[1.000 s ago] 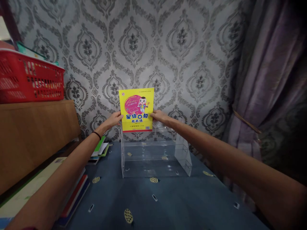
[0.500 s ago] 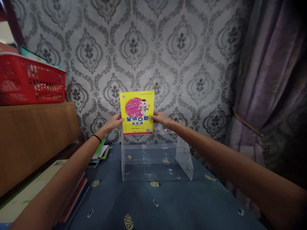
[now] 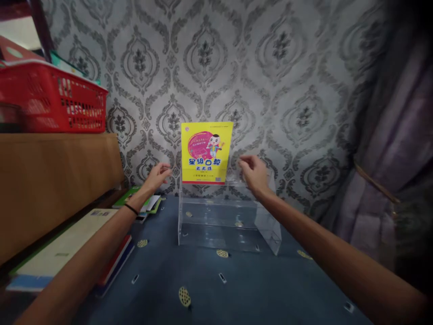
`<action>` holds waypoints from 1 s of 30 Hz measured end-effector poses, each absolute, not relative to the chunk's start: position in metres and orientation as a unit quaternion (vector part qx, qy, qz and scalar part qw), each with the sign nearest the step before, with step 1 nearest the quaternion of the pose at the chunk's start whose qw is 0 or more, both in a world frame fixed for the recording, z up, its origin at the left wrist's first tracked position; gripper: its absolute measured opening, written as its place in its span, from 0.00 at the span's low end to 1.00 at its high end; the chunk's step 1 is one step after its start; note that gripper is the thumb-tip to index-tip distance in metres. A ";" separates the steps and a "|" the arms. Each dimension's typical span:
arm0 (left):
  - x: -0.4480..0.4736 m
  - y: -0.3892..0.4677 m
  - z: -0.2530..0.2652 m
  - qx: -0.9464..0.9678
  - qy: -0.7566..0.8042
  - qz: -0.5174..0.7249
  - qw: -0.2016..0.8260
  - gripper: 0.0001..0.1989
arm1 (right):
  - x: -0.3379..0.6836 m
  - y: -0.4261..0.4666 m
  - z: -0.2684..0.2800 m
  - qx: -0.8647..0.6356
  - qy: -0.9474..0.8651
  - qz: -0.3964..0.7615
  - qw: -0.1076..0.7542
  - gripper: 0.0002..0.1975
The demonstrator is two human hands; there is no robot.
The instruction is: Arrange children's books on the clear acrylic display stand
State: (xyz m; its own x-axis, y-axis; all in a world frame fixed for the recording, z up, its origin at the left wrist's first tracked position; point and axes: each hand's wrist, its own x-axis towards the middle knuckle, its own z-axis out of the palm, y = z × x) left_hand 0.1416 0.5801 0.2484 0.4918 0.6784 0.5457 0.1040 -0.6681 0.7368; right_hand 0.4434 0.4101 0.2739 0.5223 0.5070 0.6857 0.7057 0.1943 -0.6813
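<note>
A yellow workbook (image 3: 206,153) with a pink patch and a cartoon child on its cover stands upright in the top tier of a clear acrylic book rack (image 3: 216,212), at the rack's left end. My left hand (image 3: 158,176) is just left of the workbook, apart from it, with its fingers loosely spread and nothing in them. On the other side, my right hand (image 3: 254,172) hovers above the rack's upper right part, clear of the cover. Its fingers are bent and apart, holding nothing. The rack's lower tiers hold no books.
Books lie in a stack (image 3: 67,248) at the left, and a smaller pile (image 3: 149,203) sits behind my left forearm. A red plastic basket (image 3: 81,106) rests on a wooden cabinet (image 3: 61,180). The rack stands on a dark blue cloth (image 3: 162,271) before a patterned wall; a curtain (image 3: 375,194) hangs right.
Both hands have let go of the workbook and moved outward from its sides. It now stands in the rack by itself. The camera view has shifted slightly to the left.
</note>
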 end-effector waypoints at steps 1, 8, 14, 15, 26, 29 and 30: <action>0.133 0.571 0.235 0.805 0.254 0.434 0.315 0.15 | 0.435 0.402 0.259 -0.609 -0.489 -0.093 0.617 0.11; 0.072 0.488 0.144 0.856 0.341 0.349 0.171 0.11 | 0.334 0.335 0.130 -0.552 -0.713 0.159 0.403 0.16; 0.016 0.452 0.128 0.848 0.482 0.182 -0.121 0.18 | 0.278 0.321 0.080 -0.551 -0.738 0.269 0.283 0.19; 0.006 0.451 0.129 0.832 0.509 0.170 -0.140 0.19 | 0.272 0.322 0.077 -0.550 -0.736 0.279 0.277 0.20; -0.086 0.456 0.119 0.746 0.643 0.097 -0.148 0.25 | 0.258 0.326 0.056 -0.544 -0.702 0.329 0.320 0.20; -0.086 0.457 0.119 0.743 0.648 0.081 -0.144 0.25 | 0.260 0.325 0.056 -0.544 -0.701 0.326 0.324 0.19; -0.085 0.457 0.121 0.743 0.650 0.075 -0.141 0.24 | 0.260 0.325 0.056 -0.545 -0.702 0.324 0.324 0.19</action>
